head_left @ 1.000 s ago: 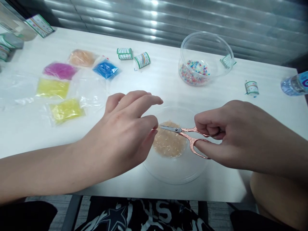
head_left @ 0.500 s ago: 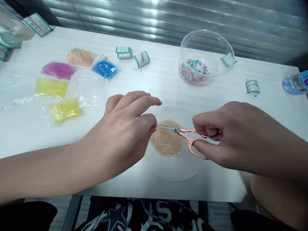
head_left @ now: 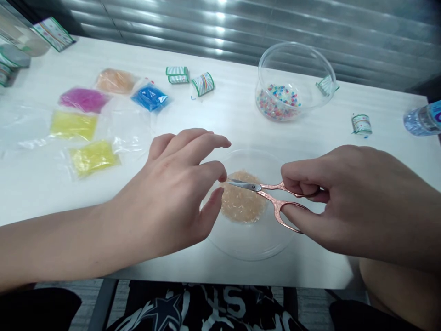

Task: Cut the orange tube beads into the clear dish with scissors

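Observation:
Copper-handled scissors (head_left: 272, 195) are in my right hand (head_left: 339, 202), with my thumb and fingers through the loops. Their silver blades point left and look nearly closed. My left hand (head_left: 182, 184) is held at the blade tips, its thumb and index finger apart and the other fingers stretched out. The index fingertip is at or very near the scissor tip; I cannot make out anything between the fingers. Below both hands is a clear round plastic lid or shallow dish (head_left: 255, 255), bearing a mound of peach-coloured short bits (head_left: 244, 204).
A clear tub (head_left: 296, 78) of multicoloured bits stands at the back. Small bags of yellow (head_left: 94, 158), magenta (head_left: 84, 99), blue (head_left: 149, 97) and orange (head_left: 115, 81) material lie left. Curled printed labels (head_left: 203, 84) are scattered behind. A bottle (head_left: 423, 119) lies at the right edge; blinds (head_left: 193, 27) line the back.
My left thumb has parted from the index finger and dropped lower. My right hand and the scissors have shifted slightly right.

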A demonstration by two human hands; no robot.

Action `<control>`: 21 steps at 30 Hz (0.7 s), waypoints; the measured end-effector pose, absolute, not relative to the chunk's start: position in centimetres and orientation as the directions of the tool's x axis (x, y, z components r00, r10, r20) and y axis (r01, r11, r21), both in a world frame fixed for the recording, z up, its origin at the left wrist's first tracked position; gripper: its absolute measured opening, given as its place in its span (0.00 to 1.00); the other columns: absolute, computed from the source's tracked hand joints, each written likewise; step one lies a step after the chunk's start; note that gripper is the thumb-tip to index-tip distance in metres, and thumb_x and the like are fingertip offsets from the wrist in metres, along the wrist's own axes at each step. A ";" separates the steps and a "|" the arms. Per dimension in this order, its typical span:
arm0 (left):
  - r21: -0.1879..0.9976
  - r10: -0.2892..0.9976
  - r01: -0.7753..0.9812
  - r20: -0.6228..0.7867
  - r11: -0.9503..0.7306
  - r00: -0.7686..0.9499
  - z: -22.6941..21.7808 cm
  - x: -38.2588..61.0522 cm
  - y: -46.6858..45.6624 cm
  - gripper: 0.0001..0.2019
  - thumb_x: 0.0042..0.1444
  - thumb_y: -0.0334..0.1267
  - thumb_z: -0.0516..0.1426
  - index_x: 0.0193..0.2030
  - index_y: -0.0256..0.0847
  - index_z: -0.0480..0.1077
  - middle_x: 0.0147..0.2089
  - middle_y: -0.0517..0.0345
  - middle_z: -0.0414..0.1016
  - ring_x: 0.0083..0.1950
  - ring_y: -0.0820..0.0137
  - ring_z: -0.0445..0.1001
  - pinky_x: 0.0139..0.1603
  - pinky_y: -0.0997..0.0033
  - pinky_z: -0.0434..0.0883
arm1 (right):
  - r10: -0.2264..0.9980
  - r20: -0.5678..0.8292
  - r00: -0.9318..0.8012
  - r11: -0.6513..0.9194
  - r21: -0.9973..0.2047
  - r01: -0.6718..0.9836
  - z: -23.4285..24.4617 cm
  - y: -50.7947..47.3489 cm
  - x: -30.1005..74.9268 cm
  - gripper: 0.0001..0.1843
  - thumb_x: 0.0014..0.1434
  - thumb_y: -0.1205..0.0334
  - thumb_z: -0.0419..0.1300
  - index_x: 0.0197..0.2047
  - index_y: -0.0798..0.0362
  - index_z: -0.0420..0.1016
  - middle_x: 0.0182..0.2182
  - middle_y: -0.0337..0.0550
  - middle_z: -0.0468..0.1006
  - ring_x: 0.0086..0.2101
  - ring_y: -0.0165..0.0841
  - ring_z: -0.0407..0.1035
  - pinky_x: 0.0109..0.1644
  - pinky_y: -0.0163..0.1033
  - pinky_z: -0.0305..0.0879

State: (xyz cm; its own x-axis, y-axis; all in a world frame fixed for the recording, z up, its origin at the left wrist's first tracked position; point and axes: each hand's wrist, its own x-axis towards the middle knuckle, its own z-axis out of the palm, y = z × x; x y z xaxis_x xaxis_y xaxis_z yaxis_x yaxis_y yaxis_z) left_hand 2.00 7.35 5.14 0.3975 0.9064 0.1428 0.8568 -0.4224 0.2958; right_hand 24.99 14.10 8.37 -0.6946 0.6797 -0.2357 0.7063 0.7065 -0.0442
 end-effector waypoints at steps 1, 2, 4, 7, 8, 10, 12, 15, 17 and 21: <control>0.303 0.906 0.854 0.146 -0.423 0.397 5.2 2.0 7.4 0.07 0.59 0.30 0.54 0.37 0.40 0.73 0.61 0.49 0.68 0.62 0.51 0.66 0.55 0.43 0.65 | 0.681 -0.236 -0.693 0.705 -0.044 0.708 8.4 14.1 24.9 0.16 0.48 0.52 0.58 0.18 0.47 0.55 0.12 0.33 0.59 0.16 0.32 0.50 0.20 0.38 0.43; 0.307 0.907 0.854 0.144 -0.421 0.395 5.2 2.0 7.4 0.08 0.59 0.30 0.53 0.36 0.40 0.73 0.61 0.49 0.69 0.62 0.51 0.67 0.54 0.43 0.65 | 0.683 -0.233 -0.693 0.704 -0.044 0.709 8.4 14.1 24.8 0.15 0.48 0.52 0.57 0.18 0.47 0.56 0.12 0.33 0.59 0.16 0.33 0.50 0.21 0.38 0.43; 0.306 0.907 0.854 0.157 -0.421 0.391 5.1 2.0 7.4 0.09 0.59 0.29 0.52 0.35 0.40 0.73 0.60 0.50 0.69 0.61 0.52 0.68 0.54 0.44 0.65 | 0.685 -0.224 -0.694 0.705 -0.041 0.708 8.3 14.2 24.7 0.15 0.49 0.53 0.57 0.18 0.47 0.56 0.12 0.33 0.59 0.16 0.32 0.50 0.21 0.38 0.43; 0.298 0.903 0.853 0.166 -0.428 0.395 4.9 1.9 7.3 0.09 0.57 0.28 0.52 0.35 0.41 0.72 0.60 0.51 0.69 0.61 0.52 0.68 0.54 0.45 0.65 | 0.679 -0.214 -0.703 0.713 -0.036 0.700 8.2 14.3 24.6 0.17 0.50 0.53 0.56 0.18 0.47 0.54 0.12 0.34 0.58 0.16 0.32 0.48 0.21 0.38 0.41; 0.296 0.903 0.853 0.166 -0.429 0.397 4.9 1.9 7.3 0.08 0.57 0.28 0.52 0.35 0.42 0.72 0.60 0.52 0.69 0.61 0.52 0.68 0.53 0.45 0.65 | 0.675 -0.216 -0.706 0.717 -0.036 0.696 8.1 14.3 24.5 0.17 0.50 0.53 0.57 0.18 0.47 0.54 0.12 0.33 0.57 0.16 0.32 0.48 0.21 0.38 0.40; 0.294 0.902 0.853 0.166 -0.431 0.398 4.8 1.9 7.2 0.08 0.57 0.28 0.52 0.35 0.42 0.72 0.60 0.53 0.69 0.61 0.52 0.68 0.54 0.45 0.65 | 0.670 -0.217 -0.710 0.722 -0.036 0.691 8.0 14.3 24.6 0.17 0.50 0.54 0.57 0.18 0.48 0.54 0.12 0.33 0.57 0.16 0.32 0.48 0.21 0.38 0.40; 0.295 0.904 0.855 0.170 -0.427 0.392 4.8 1.8 7.2 0.08 0.57 0.29 0.52 0.36 0.42 0.72 0.60 0.53 0.69 0.60 0.53 0.68 0.54 0.46 0.65 | 0.668 -0.220 -0.711 0.723 -0.036 0.690 7.9 14.3 24.6 0.17 0.50 0.54 0.57 0.18 0.48 0.54 0.13 0.33 0.57 0.16 0.32 0.48 0.22 0.38 0.40; 0.294 0.904 0.856 0.178 -0.425 0.388 4.9 1.8 7.3 0.08 0.58 0.30 0.52 0.37 0.43 0.72 0.60 0.53 0.69 0.60 0.53 0.68 0.55 0.46 0.65 | 0.666 -0.222 -0.712 0.724 -0.037 0.689 7.9 14.3 24.6 0.17 0.50 0.54 0.57 0.18 0.48 0.54 0.13 0.34 0.57 0.17 0.32 0.48 0.22 0.38 0.40; 0.288 0.905 0.859 0.175 -0.423 0.387 4.9 1.9 7.3 0.08 0.58 0.30 0.52 0.37 0.43 0.72 0.60 0.53 0.69 0.61 0.53 0.68 0.54 0.46 0.65 | 0.661 -0.219 -0.718 0.729 -0.041 0.684 7.9 14.3 24.6 0.17 0.50 0.55 0.57 0.18 0.48 0.53 0.13 0.34 0.57 0.16 0.32 0.47 0.22 0.38 0.39; 0.291 0.908 0.861 0.175 -0.417 0.380 4.8 1.9 7.4 0.08 0.58 0.30 0.52 0.37 0.44 0.72 0.60 0.54 0.69 0.60 0.54 0.69 0.55 0.46 0.66 | 0.660 -0.228 -0.716 0.728 -0.043 0.684 7.9 14.3 24.6 0.17 0.51 0.56 0.56 0.18 0.48 0.53 0.12 0.33 0.56 0.16 0.32 0.47 0.22 0.38 0.39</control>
